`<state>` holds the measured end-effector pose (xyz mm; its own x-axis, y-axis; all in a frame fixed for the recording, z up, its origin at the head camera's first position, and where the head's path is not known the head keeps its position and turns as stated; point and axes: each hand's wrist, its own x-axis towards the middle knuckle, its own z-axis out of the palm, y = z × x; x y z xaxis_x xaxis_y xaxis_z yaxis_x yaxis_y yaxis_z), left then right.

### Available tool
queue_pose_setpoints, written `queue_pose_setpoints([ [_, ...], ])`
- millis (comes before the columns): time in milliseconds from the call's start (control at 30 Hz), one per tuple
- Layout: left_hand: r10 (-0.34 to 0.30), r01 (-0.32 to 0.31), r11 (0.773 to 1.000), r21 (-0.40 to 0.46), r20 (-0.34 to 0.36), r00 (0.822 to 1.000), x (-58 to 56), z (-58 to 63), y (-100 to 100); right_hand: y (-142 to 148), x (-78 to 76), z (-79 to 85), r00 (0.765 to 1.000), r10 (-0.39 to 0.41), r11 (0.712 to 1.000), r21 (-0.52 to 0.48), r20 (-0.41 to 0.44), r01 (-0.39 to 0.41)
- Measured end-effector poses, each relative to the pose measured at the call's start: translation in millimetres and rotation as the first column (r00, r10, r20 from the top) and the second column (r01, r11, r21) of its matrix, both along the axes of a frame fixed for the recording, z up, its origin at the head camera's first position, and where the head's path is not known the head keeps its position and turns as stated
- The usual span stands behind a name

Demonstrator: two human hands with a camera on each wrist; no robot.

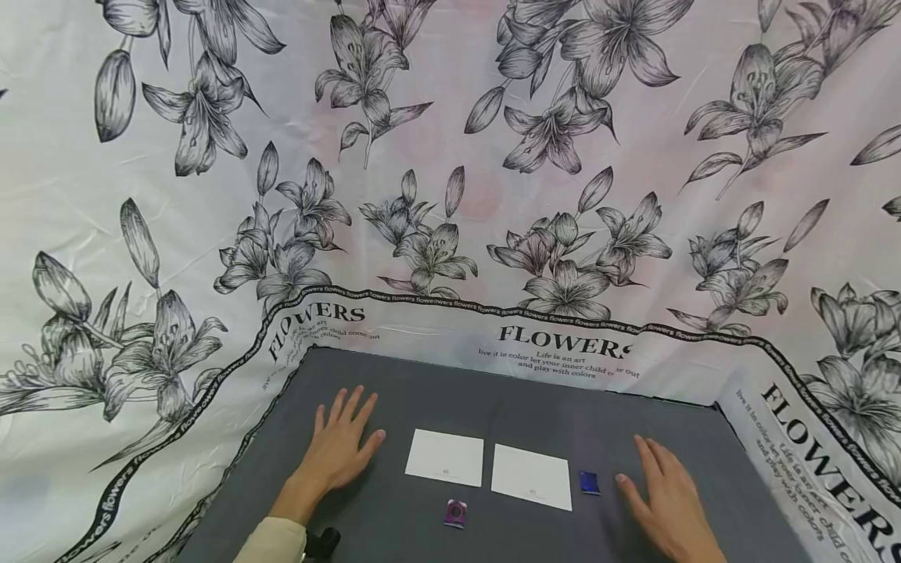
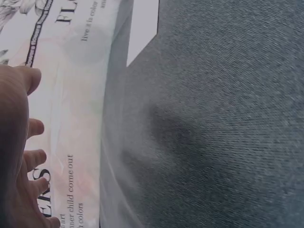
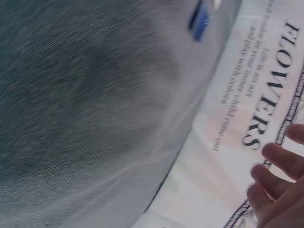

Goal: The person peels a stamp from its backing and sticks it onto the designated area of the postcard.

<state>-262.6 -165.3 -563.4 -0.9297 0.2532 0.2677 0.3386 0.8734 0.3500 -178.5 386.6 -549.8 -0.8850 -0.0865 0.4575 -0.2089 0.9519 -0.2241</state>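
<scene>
Two white cards lie side by side on the grey table, the left card [image 1: 445,457] and the right card [image 1: 531,477], each with tiny print near its lower edge. A small purple packet [image 1: 455,513] with a dark round mark lies in front of the left card. Just right of the right card is a small shiny blue packet [image 1: 589,483]. My left hand [image 1: 339,450] is left of the cards, fingers spread and holding nothing. My right hand [image 1: 665,496], fingers extended, is right of the blue packet without touching it. In the right wrist view the blue packet [image 3: 200,23] is blurred.
A grey cloth-like surface [image 1: 394,391] covers the table. White sheeting [image 1: 436,188] with black flower drawings and "FLOWERS" lettering rises behind it and along both sides. A dark strap or device [image 1: 322,543] sits at my left wrist, beside a pale sleeve [image 1: 273,541].
</scene>
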Motion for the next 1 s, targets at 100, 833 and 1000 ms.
queue_pose_setpoints([
  [100, -0.015, 0.015, 1.0, -0.004, 0.002, 1.0, -0.9, 2.6, 1.8, -6.3, 0.8, 8.4, 0.999, 0.014, 1.0, -0.009, 0.043, -0.014],
  [833, -0.168, 0.167, 0.986, 0.025, 0.072, 0.983, -6.0, 14.6, 16.2, -55.9, 9.2, 47.9, 0.983, 0.06, 0.998, -0.044, 0.174, -0.053],
  [1000, -0.196, 0.194, 0.981, 0.029, 0.088, 0.977, -6.3, 14.1, 20.4, -62.4, 9.3, 46.6, 0.988, 0.091, 0.995, -0.044, 0.126, -0.086],
])
